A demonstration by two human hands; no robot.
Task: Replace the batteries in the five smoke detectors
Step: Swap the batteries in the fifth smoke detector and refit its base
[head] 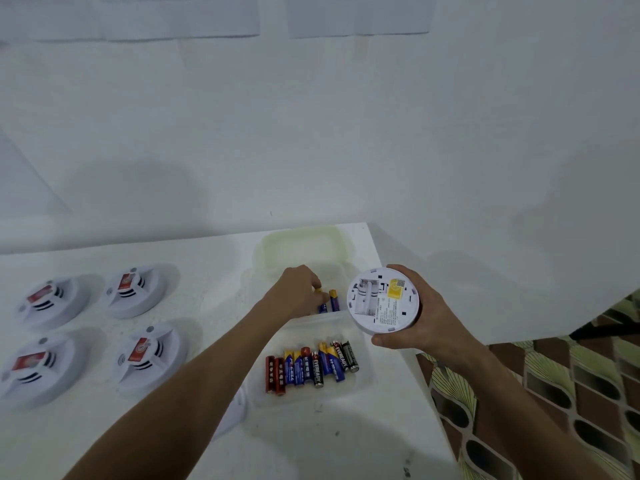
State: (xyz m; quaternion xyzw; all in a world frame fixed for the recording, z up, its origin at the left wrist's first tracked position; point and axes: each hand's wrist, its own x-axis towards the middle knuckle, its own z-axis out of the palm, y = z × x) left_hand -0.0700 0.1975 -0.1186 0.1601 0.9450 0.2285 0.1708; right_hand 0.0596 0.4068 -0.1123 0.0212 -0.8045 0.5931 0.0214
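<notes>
At the left of the frame four smoke detectors sit face up in two rows on the white tabletop, well apart from the work; a fifth white piece, perhaps a removed cover, peeps out from under the left forearm low in the middle. Moving right, the left hand reaches into the far clear container at centre frame, its grip curled down over a blue and gold battery; the fingertips hide the contact, so it looks pinched but I cannot tell whether it is lifted. A second like battery lies just beside it to the right, both with their long axes running roughly up and down the frame. Below, in the near clear tray, a row of mixed batteries lies side by side, probably the spent ones. At right of centre the right hand holds the open smoke detector off the tabletop edge, its grip wrapped around the rim, underside turned up and tilted toward the left hand. The empty battery bay sits on the left half of that underside, its slots also running near up and down the frame. So the pinched battery lies just left of the bay and nearly parallel to it, and the left hand is the nearer one; my guess is that a short carry rightward with little turning would seat it, polarity permitting.
</notes>
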